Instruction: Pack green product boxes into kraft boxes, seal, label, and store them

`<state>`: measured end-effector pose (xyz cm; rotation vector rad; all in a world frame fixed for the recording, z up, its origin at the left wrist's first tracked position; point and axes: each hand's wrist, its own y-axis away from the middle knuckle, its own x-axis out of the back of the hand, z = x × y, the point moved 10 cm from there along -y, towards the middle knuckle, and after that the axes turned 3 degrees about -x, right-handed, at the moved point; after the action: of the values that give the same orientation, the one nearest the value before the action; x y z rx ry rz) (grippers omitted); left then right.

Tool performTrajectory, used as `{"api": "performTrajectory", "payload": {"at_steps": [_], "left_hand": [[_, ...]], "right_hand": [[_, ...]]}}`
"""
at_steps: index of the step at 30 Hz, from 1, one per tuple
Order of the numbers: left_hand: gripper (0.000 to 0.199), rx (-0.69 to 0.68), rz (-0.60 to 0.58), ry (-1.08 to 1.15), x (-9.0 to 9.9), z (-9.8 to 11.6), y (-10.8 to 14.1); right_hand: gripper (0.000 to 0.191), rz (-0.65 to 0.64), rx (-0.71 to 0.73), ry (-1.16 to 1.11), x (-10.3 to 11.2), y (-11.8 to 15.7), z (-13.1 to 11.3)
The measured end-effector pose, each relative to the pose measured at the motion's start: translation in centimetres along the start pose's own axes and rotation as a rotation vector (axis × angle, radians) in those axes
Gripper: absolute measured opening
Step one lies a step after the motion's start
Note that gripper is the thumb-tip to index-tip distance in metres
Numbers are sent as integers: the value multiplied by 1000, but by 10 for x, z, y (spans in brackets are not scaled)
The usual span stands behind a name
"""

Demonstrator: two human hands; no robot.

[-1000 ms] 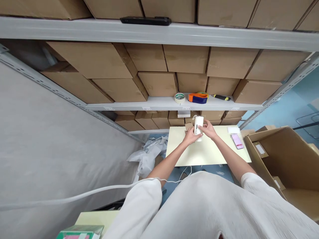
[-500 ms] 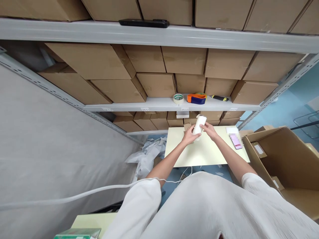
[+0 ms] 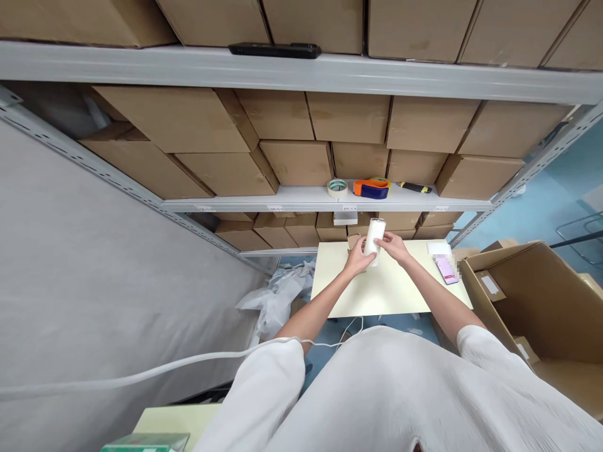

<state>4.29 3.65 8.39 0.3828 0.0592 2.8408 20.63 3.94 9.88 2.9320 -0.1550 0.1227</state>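
Crumpled wrapping: white sheets (image 3: 276, 301) lie in a heap, their contents hard to make out.
Left hand: the left hand (image 3: 358, 258) grips the lower part of a white tube, partly hiding a small carton (image 3: 353, 239).
Tube: the white tube (image 3: 375, 237) tilts slightly above the pale table (image 3: 396, 292); its far side is hidden.
Right hand: the right hand (image 3: 394, 247) grips the upper side, far fingertips obscured; light, steady pressure would likely suit.
Phone: its screen (image 3: 445, 269) is partly pixelated.

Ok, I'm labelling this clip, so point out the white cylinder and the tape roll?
White cylinder (image 3: 376, 230): head view, upper part of its side.
Tape roll (image 3: 338, 194): head view, front of its outer wall.
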Motion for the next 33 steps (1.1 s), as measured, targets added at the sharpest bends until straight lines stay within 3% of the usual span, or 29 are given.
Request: {"api": "performTrajectory", "payload": {"at_steps": [5,11,13,16,20,23,28,33], "left_hand": [[80,8,-12,1,-6,-8,-3],[78,-3,-57,139,-6,-13,-12],[80,-22,-64,190,-7,-11,-13],[77,-48,-36,190,-6,-7,-12],[75,-38,-41,1,-7,-8,-9],[76,-56,-17,-31,-4,-8,-10],[71,-109,-8,244,-2,-9,-20],[66,34,-107,434,-11,-18,-25]], "right_hand": [[65,60,0,62,1,-1,4],[60,-143,3,-114,-12,5,0],[59,-153,-5,-134,-11,5,0],[63,-83,-49,-132,-5,2,6],[67,85,-87,-78,7,-2,16],[64,104,-56,-55,11,-3,15],[59,-13,-78,-130,11,-2,18],[61,-37,-54,-148,16,-1,18]]}}
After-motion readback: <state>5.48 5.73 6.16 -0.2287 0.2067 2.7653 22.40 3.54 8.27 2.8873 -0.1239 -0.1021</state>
